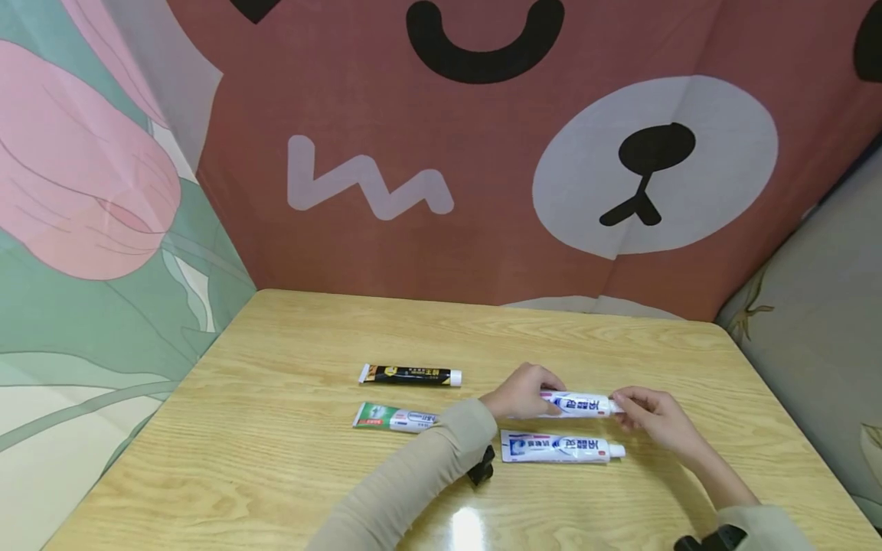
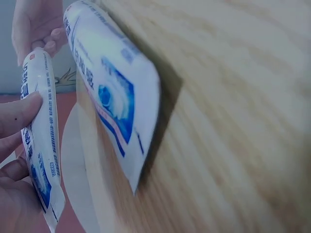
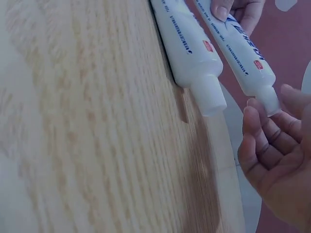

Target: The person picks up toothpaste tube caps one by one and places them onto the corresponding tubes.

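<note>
A white-and-blue toothpaste tube (image 1: 579, 404) lies across my left hand (image 1: 524, 392), which grips its body with the thumb on top. At the tube's other end, my right hand (image 1: 654, 417) has its curled fingers around the white cap (image 3: 268, 101). In the right wrist view the right thumb stands slightly off that cap while the fingertips touch its side. A second, matching toothpaste tube (image 1: 558, 447) rests on the table just nearer to me, its cap pointing right. The left wrist view shows the held tube (image 2: 44, 111) beside the resting one (image 2: 114, 82).
On the wooden table (image 1: 241, 459), a black toothpaste tube (image 1: 412, 375) lies to the left of the hands. Below it is a green-and-white tube (image 1: 393, 418), partly covered by the left sleeve (image 1: 420, 467). A printed red cloth (image 1: 482, 252) hangs behind the table.
</note>
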